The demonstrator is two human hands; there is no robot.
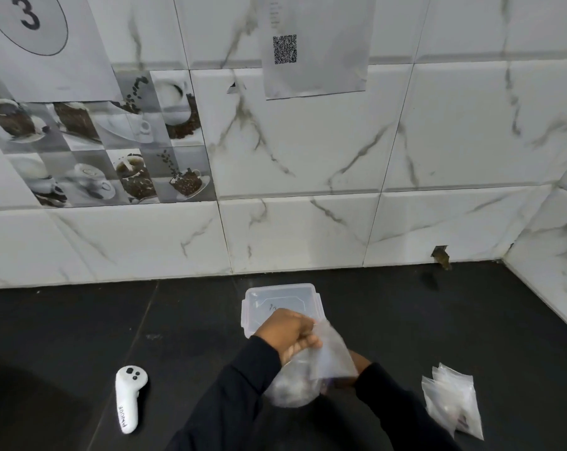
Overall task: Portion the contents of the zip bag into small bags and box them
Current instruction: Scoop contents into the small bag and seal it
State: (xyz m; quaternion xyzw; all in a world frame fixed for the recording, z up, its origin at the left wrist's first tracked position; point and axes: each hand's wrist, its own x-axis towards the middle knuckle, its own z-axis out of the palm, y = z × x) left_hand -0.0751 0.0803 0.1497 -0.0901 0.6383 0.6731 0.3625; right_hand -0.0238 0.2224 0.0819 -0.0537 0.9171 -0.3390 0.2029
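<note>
- Gripping the clear zip bag near its top with the left hand, fingers curled shut on the plastic; bag held up off the dark table, rounded bottom sagging toward the sleeves, contents too blurred to name.
- Reaching in from behind the bag with the right hand, mostly hidden by the film; impossible to tell whether closed on the bag or open.
- Risking a spill: slack, slippery film plus a hanging load could slide from a one-sided pinch, or tip out if the mouth opens while tilted.
- Lying flat to the right, well apart from the hands, the heap of small bags; loose and light, easily scattered by a passing sleeve.
- Resting to the left, a white controller, clear of the work.
- Standing just beyond the left hand, the clear box, open and seemingly unfilled; light enough to skid toward the tiled wall if knocked.
</note>
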